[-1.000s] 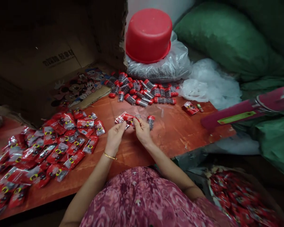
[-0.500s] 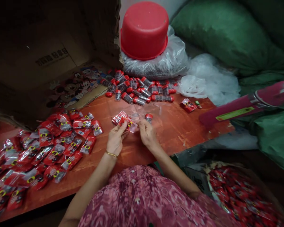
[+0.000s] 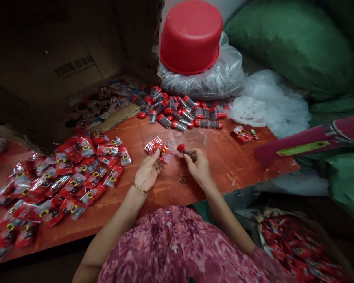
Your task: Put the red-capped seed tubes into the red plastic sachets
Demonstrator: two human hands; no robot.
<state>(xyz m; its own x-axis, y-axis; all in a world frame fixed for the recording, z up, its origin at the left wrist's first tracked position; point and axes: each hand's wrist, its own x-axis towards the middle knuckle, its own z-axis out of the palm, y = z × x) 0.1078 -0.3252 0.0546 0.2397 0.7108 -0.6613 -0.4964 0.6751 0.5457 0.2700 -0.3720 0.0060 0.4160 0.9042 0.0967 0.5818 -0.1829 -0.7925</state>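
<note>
My left hand (image 3: pixel 147 169) is closed on a red printed packet (image 3: pixel 165 154) with a clear window, pinched between thumb and fingers. Beneath and behind it sits a small stack of similar red packets (image 3: pixel 153 144). To the right, my right hand (image 3: pixel 199 166) grips a small clear bottle (image 3: pixel 190 152) with dark contents, its red cap (image 3: pixel 181 147) pointing toward the left hand. A gap separates the bottle from the packet. Further back lies a heap of the same red-capped bottles (image 3: pixel 183 112).
Filled red packets (image 3: pixel 73 184) cover the table's left side before a large cardboard box (image 3: pixel 73 67). A red basin (image 3: pixel 191 37) rests upside down on a plastic bag (image 3: pixel 200 84). A pink pole (image 3: pixel 315 137) slants in from the right. Below stands a container of red packets (image 3: pixel 301 243).
My right hand has left the packet, moved slightly right and taken hold of the bottle that lay on the table. My left hand still pinches the packet. The view has shifted a little.
</note>
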